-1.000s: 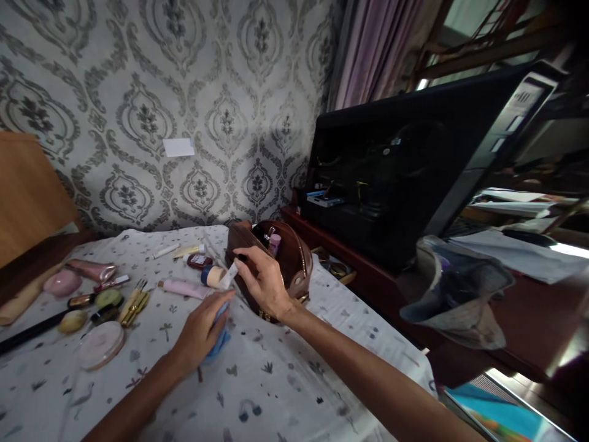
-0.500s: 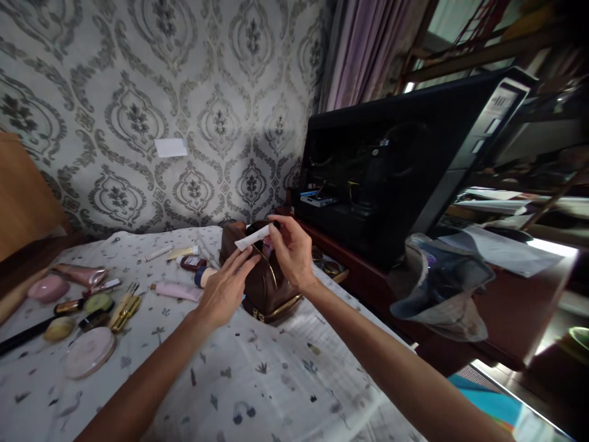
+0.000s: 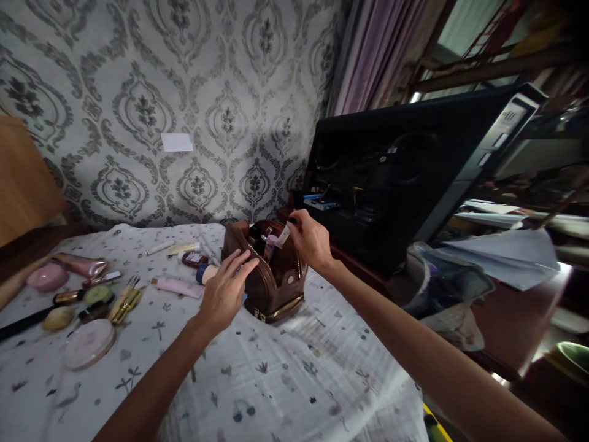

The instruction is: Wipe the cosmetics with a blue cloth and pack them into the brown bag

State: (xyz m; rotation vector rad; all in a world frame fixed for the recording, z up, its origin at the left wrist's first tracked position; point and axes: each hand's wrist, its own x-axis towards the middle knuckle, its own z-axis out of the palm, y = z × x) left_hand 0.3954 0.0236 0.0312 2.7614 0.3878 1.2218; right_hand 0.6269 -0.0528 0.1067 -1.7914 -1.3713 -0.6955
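Note:
A brown leather bag with gold zips stands unzipped on the patterned cloth, and small items show inside its mouth. My right hand is over the bag's right side, pinching a small white tube by its black cap. The tube points down into the opening. Against the bag's left edge rests my left hand, its fingers stretched out and nothing held in them. Just behind that hand lies a bottle with a dark blue cap, partly hidden by it. A lilac tube lies to its left.
Left on the white cloth are a round pale compact, a pink jar, a rose tube and gold sticks. A black computer case and a plastic bag stand right. Another person's arm shows at far left.
My right hand has moved right with the white tube, which has turned from slanting across the bag to pointing down into it. My left fingers no longer touch the tube.

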